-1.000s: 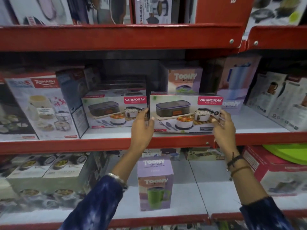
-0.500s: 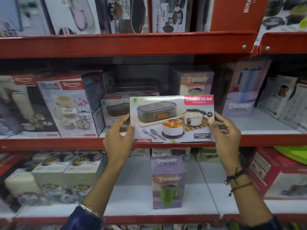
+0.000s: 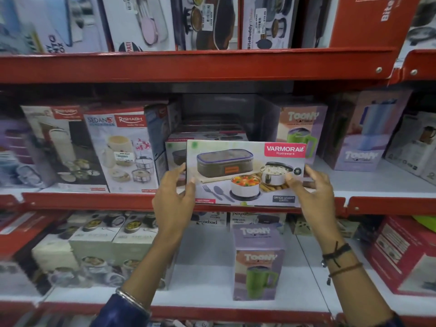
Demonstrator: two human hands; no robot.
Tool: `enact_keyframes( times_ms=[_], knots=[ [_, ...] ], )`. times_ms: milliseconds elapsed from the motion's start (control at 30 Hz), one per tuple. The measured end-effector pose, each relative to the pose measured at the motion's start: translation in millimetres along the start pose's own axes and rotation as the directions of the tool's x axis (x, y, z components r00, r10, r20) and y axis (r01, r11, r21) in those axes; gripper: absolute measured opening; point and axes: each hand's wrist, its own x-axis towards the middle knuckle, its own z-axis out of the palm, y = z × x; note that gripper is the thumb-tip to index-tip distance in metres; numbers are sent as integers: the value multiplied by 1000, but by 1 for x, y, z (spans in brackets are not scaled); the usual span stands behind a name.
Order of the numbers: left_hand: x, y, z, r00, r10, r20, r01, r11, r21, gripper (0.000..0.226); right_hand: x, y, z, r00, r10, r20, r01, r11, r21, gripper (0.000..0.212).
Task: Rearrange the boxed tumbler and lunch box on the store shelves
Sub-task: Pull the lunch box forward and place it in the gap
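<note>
I hold a Varmora lunch box carton (image 3: 245,173) in front of the middle shelf (image 3: 382,182), its printed face toward me. My left hand (image 3: 173,199) grips its left edge and my right hand (image 3: 313,187) grips its right edge. Behind it, a stack of similar Varmora cartons (image 3: 174,149) sits on the shelf. A purple Toony tumbler box (image 3: 257,260) showing a green mug stands upright on the lower shelf (image 3: 207,279), below the held carton. Another Toony tumbler box (image 3: 304,128) stands on the middle shelf just right of the carton.
Rishabh lunch carrier boxes (image 3: 122,149) fill the middle shelf's left side. A lilac Toony box (image 3: 365,133) and white cartons (image 3: 415,142) stand at the right. Stacked food container boxes (image 3: 94,246) sit lower left, a red box (image 3: 401,251) lower right. The red top shelf rail (image 3: 188,64) runs overhead.
The carton has come off the middle shelf toward me and shifted left, now overlapping the Varmora stack. Both hands kept their grip on its edges.
</note>
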Motion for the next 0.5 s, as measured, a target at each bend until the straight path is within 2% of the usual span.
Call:
enact_keyframes(
  times_ms=[167,400,500],
  knots=[
    [18,-9,1,993,112,19,-113,991,75,48,17,-6,43,999,-44,-3,44,999,-33,55],
    [27,-64,17,991,67,112,-72,997,40,60,12,16,99,997,-59,57,56,997,48,55],
    [26,-77,22,987,64,146,-74,996,59,63,5,24,109,997,-46,56,45,999,30,55]
  ],
)
